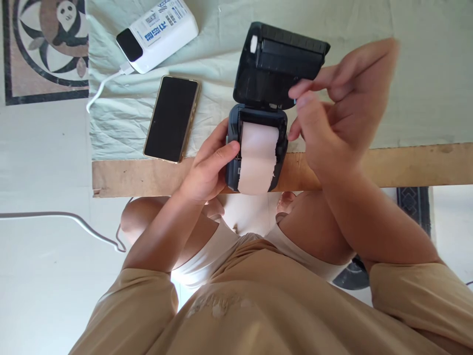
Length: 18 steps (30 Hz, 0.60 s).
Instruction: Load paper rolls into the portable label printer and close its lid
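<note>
One small dark printer (258,148) was seen at the near edge of a cloth-covered table (406,74), its lid (281,64) swung fully open and tipped back. One roll of pale paper (258,158) sat in the bay, a strip hanging over the front edge w/ a ragged end.

The printer's left side was gripped by the left hand (207,172): thumb laid along the casing by the paper, fingers curled round the body, so closed on it. The right hand (340,113) was held just right of the open lid, fingers loosely bent and pinched near the lid's lower corner; a tiny blue speck showed at the fingertips, but whether anything was held couldn't be told — the hand was blurred.

Further out, to the left: one phone (172,118), screen dark, was laid flat on the cloth, near the printer but apart. Beyond it, one white power bank (157,34) w/ blue print was set at an angle, one white cable (103,86) plugged into its end and trailing off the cloth.

One bare wooden strip (406,165) was shown along the table's near edge. Below it, two bare knees and a tan shirt were in view.
</note>
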{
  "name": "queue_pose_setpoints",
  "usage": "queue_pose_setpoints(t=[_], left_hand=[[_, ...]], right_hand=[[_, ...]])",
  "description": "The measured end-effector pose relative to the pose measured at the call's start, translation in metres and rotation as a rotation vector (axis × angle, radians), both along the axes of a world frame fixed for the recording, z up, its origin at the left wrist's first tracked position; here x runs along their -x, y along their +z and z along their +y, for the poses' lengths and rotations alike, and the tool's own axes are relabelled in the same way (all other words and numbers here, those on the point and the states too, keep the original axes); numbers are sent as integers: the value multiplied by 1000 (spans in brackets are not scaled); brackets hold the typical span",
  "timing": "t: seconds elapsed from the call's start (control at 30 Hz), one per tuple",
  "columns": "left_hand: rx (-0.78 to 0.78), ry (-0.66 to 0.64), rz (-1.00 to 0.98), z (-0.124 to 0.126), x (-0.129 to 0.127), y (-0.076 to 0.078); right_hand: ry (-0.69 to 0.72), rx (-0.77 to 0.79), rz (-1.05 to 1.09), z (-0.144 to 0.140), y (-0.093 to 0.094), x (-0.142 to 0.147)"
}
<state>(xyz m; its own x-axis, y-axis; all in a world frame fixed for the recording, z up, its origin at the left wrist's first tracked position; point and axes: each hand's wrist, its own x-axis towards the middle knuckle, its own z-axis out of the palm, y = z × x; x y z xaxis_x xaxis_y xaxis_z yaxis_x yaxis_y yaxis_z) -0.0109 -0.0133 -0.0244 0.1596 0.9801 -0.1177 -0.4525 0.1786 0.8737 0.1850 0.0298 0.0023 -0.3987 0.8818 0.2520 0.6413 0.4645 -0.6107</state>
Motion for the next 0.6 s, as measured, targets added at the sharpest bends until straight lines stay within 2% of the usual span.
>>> queue_pose_setpoints(t=[0.07,0.2,0.37,0.5,0.6], left_hand=[[7,-31,-28,2,1,1],[7,-15,-58,2,2,1],[17,-35,-16,0,5,-6],[-48,-70,-16,0,7,-9],[-59,-51,-13,-1,7,-9]], right_hand=[[-10,-22,-72,-1,4,0],[-47,-76,-274,-10,13,-8],[-15,-114,-372,-17,21,-15],[23,-52,-285,-13,20,-18],[133,12,-2,-11,20,-24]])
